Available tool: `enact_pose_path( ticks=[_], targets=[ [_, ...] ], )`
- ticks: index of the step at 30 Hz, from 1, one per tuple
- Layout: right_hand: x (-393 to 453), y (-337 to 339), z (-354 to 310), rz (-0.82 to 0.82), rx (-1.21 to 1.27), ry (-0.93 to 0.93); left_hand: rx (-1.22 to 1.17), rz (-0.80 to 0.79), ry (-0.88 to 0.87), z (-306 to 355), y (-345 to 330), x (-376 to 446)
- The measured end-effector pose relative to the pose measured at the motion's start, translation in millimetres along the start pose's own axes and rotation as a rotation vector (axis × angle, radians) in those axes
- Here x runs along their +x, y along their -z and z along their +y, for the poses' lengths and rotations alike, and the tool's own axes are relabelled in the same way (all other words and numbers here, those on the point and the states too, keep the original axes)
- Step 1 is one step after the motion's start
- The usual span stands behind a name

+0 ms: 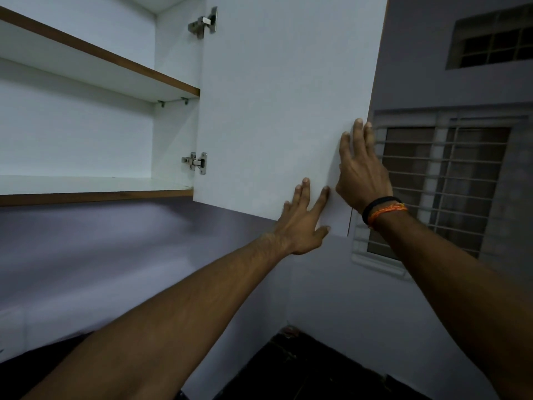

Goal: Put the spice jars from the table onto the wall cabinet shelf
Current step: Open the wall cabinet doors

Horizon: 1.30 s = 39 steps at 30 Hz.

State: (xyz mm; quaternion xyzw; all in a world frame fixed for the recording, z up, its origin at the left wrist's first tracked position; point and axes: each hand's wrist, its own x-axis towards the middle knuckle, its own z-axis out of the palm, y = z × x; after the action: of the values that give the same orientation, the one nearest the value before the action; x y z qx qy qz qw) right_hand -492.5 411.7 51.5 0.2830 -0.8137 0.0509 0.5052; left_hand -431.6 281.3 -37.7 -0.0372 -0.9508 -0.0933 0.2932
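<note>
Hands are pressing flat, fingers straight, on white laminate cabinet door (282, 105): left hand (302, 223) near its lower corner, right hand (360, 171) at its free edge. Spice jars are lying out of view. Risk: door swinging shut, blocking white wood-edged shelf (95, 183).

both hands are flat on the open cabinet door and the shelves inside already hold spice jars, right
Not quite. The head view shows the left hand and right hand flat on the open cabinet door, but the shelves hold no spice jars in the part visible.
</note>
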Motion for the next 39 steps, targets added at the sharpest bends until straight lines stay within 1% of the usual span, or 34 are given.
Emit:
enact_pose_path(
  ticks=[3, 6, 11, 14, 17, 21, 24, 28, 33, 39],
  targets=[
    [2.3, -7.2, 3.3, 0.01, -0.061, 0.057, 0.077, 0.023, -0.002, -1.8, -13.3, 2.1],
    [3.1, -12.3, -0.4, -0.034, -0.119, 0.106, 0.113, 0.036, -0.019, -8.0, -16.1, 2.5],
    [-0.3, -16.0, -15.9, -0.049, -0.201, 0.049, 0.178, -0.004, -0.054, -16.6, -12.0, 2.3],
    [-0.7, -14.5, -22.1, -0.048, -0.182, 0.017, 0.146, -0.027, -0.078, -23.3, -6.1, 0.6],
    [-2.8, -8.9, -23.4, -0.061, -0.186, 0.014, 0.083, -0.048, -0.078, -25.0, 1.7, -3.1],
    [-4.8, 0.9, -31.5, -0.087, -0.155, 0.024, 0.071, -0.054, -0.068, -26.0, 11.3, -12.9],
    [-9.4, 5.7, -44.0, -0.082, -0.087, 0.068, 0.094, -0.073, -0.066, -31.4, 20.2, -24.6],
    [-21.4, 6.7, -67.7, -0.011, 0.088, 0.099, 0.169, -0.089, -0.025, -48.9, 34.6, -42.6],
    [-29.4, 1.5, -114.7, -0.01, 0.269, 0.102, 0.287, -0.147, 0.122, -92.1, 54.6, -79.7],
    [-37.9, -6.9, -188.6, -0.093, 0.479, 0.142, 0.349, -0.155, 0.292, -144.5, 89.4, -146.0]
  ],
)
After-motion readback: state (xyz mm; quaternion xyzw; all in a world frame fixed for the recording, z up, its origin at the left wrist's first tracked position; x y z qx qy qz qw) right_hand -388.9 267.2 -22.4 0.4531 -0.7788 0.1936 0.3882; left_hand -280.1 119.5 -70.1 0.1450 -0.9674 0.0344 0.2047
